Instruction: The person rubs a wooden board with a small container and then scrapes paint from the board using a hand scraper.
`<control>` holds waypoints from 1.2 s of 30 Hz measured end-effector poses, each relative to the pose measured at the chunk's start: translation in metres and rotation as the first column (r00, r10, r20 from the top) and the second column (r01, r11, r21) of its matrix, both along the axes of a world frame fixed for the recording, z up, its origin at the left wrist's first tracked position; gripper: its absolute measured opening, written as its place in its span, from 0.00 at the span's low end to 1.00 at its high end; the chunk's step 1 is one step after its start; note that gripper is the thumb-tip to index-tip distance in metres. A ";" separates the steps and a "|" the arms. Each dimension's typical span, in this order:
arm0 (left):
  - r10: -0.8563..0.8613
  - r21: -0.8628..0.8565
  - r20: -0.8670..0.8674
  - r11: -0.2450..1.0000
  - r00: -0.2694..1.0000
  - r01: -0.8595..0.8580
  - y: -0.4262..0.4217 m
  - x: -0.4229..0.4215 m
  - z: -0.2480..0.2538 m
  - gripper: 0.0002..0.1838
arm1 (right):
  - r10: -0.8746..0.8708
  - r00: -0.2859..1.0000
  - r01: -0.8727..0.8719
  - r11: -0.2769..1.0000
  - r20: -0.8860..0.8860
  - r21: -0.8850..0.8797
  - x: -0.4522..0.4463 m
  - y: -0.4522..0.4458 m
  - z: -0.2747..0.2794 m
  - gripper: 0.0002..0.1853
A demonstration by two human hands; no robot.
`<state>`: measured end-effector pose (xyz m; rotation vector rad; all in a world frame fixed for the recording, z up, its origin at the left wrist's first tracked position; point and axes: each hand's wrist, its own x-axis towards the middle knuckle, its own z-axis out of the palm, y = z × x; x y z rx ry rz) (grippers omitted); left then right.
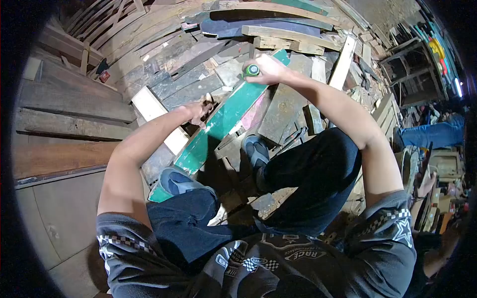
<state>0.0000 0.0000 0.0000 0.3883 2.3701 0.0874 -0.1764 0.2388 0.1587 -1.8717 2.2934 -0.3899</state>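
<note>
A long green-painted plank (233,109), scuffed along its edges, runs slantwise in front of me. My right hand (269,68) is closed over its far part, around a small round green-and-black thing (252,70) that resembles a tape measure. At the plank's left edge is my left hand (197,112), its fingers bent in a grip. Something dark shows by those fingertips, too unclear to name. My left shoe (176,181) covers part of the plank's near end. The right shoe (256,151) stands beside the plank.
Scrap boards (186,69) cover the floor. A pale wood piece (159,119) lies left of the plank, and stacked timber (74,116) is farther left. Lengths of lumber (293,37) are piled at the back. Another person's blue-clothed leg (432,134) is at the right.
</note>
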 end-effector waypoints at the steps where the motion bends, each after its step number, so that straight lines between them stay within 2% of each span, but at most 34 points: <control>1: 0.000 0.010 -0.067 1.000 0.998 0.001 0.000 0.004 0.003 0.59 | -0.016 1.000 0.016 1.000 0.010 -0.018 -0.002 0.001 -0.003 0.19; 2: 0.000 0.020 -0.134 1.000 0.991 0.002 0.001 0.007 0.006 0.59 | -0.031 0.999 0.032 0.999 0.020 -0.035 -0.005 0.001 -0.006 0.19; 5: 0.019 0.000 -0.070 1.000 0.997 -0.019 0.009 0.006 0.015 0.60 | -0.045 0.997 0.045 0.999 0.057 -0.006 -0.010 0.006 -0.012 0.19; 6: -0.041 0.024 -0.148 0.999 0.988 0.045 0.006 0.006 0.011 0.59 | -0.082 0.992 0.076 0.995 0.094 0.064 -0.006 0.007 -0.005 0.18; 9: 0.020 0.011 -0.081 1.000 0.997 -0.019 0.006 0.005 0.003 0.57 | -0.089 0.994 0.083 0.993 0.070 0.086 0.003 0.006 -0.001 0.18; 11: 0.039 0.011 -0.057 0.999 0.998 -0.038 0.004 0.004 -0.001 0.57 | -0.025 1.000 0.024 0.996 0.008 0.085 -0.002 0.004 -0.014 0.17; 16: 0.090 0.008 -0.066 0.996 0.994 -0.090 0.018 0.011 0.038 0.59 | -0.026 1.000 0.026 0.993 0.003 0.111 0.000 0.002 -0.013 0.17; 19: -0.027 0.104 -0.296 0.993 0.955 0.061 0.021 0.017 0.030 0.64 | -0.034 0.998 0.029 0.995 0.049 0.092 -0.003 0.003 -0.014 0.16; 20: -0.031 0.035 -0.267 0.998 0.963 0.042 0.029 0.017 0.027 0.66 | -0.054 0.998 0.049 0.991 0.043 0.121 -0.004 0.003 -0.014 0.17; 21: -0.067 -0.095 -0.219 0.994 0.973 0.047 0.042 0.018 0.042 0.65 | -0.047 0.997 0.040 0.993 0.059 0.111 -0.001 0.003 -0.011 0.17; 23: -0.222 -0.194 -0.369 0.968 0.902 0.159 0.045 0.020 0.021 0.62 | -0.030 0.996 0.022 0.995 0.086 0.095 0.003 0.004 -0.004 0.17; 24: -0.232 -0.232 -0.258 0.957 0.938 0.173 0.054 0.019 0.041 0.58 | -0.088 0.995 0.079 0.986 0.056 0.149 0.005 0.005 0.001 0.18; 27: -0.147 -0.089 -0.381 0.989 0.913 0.122 0.061 0.024 0.025 0.54 | -0.092 0.996 0.091 0.964 -0.006 0.249 -0.005 0.000 -0.011 0.19; 28: -0.124 -0.041 -0.395 0.992 0.910 0.117 0.063 0.025 0.019 0.51 | -0.037 0.999 0.033 0.990 0.028 0.136 -0.004 0.004 -0.014 0.16; 31: -0.126 -0.126 -0.403 0.989 0.906 0.082 0.076 0.026 0.026 0.48 | -0.039 0.999 0.039 0.975 -0.006 0.219 -0.002 0.001 -0.011 0.17; 32: -0.138 -0.113 -0.410 0.989 0.902 0.100 0.074 0.024 0.017 0.48 | 0.004 1.000 -0.006 0.988 0.014 0.157 0.000 0.002 -0.010 0.17; 36: -0.156 -0.088 -0.396 0.987 0.905 0.131 0.073 0.013 -0.008 0.48 | 0.015 1.000 -0.014 0.982 -0.004 0.187 0.002 0.000 -0.004 0.17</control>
